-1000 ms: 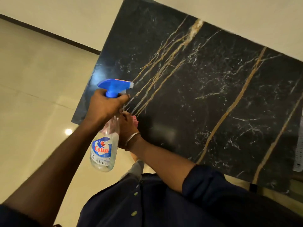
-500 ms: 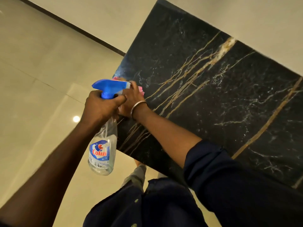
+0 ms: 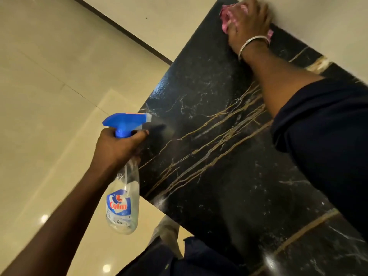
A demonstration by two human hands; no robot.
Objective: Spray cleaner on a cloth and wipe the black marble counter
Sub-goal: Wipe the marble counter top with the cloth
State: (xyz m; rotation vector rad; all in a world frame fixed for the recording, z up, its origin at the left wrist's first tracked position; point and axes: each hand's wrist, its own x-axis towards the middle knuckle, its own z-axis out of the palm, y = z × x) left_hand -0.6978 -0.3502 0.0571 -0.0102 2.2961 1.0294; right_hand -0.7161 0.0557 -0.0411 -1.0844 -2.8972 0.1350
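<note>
The black marble counter (image 3: 215, 148) with gold and white veins runs diagonally through the head view. My right hand (image 3: 249, 22) grips a bunched pink cloth (image 3: 226, 17) and presses it onto the counter's far corner, against the wall. My left hand (image 3: 117, 146) holds a clear spray bottle (image 3: 125, 200) by its neck, just off the counter's left edge. The bottle's blue trigger head (image 3: 125, 120) points toward the marble, and its label reads Colin. A metal bangle (image 3: 253, 43) sits on my right wrist.
A cream wall (image 3: 318, 22) borders the counter's far side. Glossy beige floor tiles (image 3: 49, 96) with light reflections lie to the left and below. My dark blue shirt (image 3: 199, 259) and rolled right sleeve (image 3: 322, 140) fill the lower right.
My right hand has slid the pink cloth from near the counter's left edge to its far corner by the wall. My left hand and the bottle have stayed near the left edge.
</note>
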